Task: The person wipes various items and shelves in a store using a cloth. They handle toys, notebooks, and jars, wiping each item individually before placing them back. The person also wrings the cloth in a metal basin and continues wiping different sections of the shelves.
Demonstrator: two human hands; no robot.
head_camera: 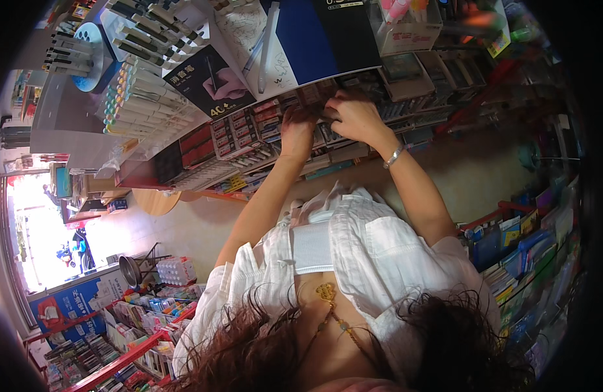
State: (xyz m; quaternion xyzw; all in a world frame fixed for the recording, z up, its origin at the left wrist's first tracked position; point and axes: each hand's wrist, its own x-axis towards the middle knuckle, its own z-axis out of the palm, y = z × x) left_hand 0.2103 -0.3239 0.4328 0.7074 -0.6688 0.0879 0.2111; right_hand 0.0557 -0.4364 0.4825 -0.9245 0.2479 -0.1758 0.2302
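My left hand (299, 131) reaches into the shelves of boxed stationery under the display top, its fingers bent and partly in shadow. Close on its right, my right hand (354, 115), with a silver bracelet at the wrist, has its fingers curled just below the edge of a blue and black pad (331, 39). Something dark and small may be between the two hands, but shadow hides what it is. Small red and white boxes (235, 132) stand in a tray left of my left hand. On the top lie a translucent pen (268, 49) and a scribbled paper sheet (282, 68).
White markers with coloured ends (144, 105) and rows of grey-capped pens (149, 34) stand at the upper left. A clear box (409, 32) holds pens at the upper right. A round wooden stool seat (157, 201) is below the shelf. Red-framed racks (130, 350) flank the aisle floor (203, 223).
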